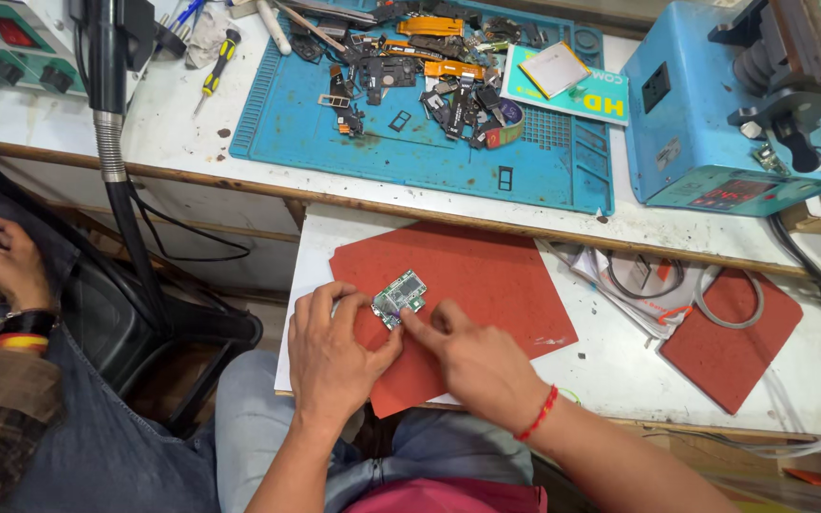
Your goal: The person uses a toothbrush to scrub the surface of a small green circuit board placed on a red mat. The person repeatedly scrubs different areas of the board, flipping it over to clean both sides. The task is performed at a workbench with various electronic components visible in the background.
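Head view shows a small green circuit board (399,296) lying on a red mat (486,285) near the person, its long axis running from near-left to far-right, the far-right end pointing toward the bench. The left hand (333,356) pinches the board's near-left end with curled fingers, while the right hand (472,359) presses an extended fingertip on its near edge. Far right of it, on the blue work mat (334,133), lies a teal rectangular card (586,95) with a tilted white-and-yellow square packet (553,68) on top, left of a blue box-shaped machine (705,133).
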